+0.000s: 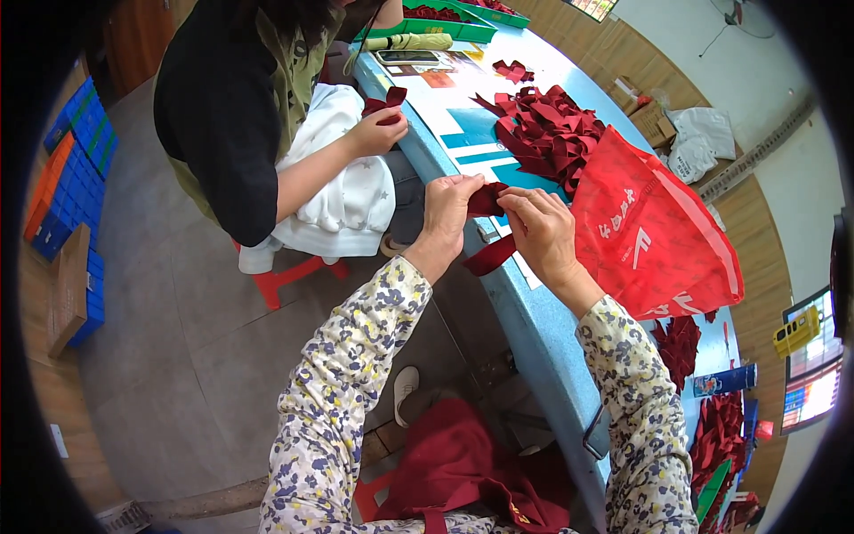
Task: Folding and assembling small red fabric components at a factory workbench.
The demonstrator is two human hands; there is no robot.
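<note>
Between my two hands, over the near edge of the blue table [523, 292], is a dark red ribbon [486, 201], with a loose tail hanging below. My left hand [448, 212] pinches its left side between thumb and fingers. My right hand [544, 233] pinches the other side, close to the left fingertips. Just beyond lies a heap of dark red ribbon pieces [553, 133], with a large red printed bag [654, 236] to its right. Dark red cloth [449, 458] lies over my lap.
At the left a seated person [222, 116] holds another dark red ribbon piece [384, 105]. Green trays [454, 28], a phone [407, 58] and a folded umbrella [409, 42] rest at the table's far end. A blue can [725, 381] and more red pieces [716, 436] are at the right.
</note>
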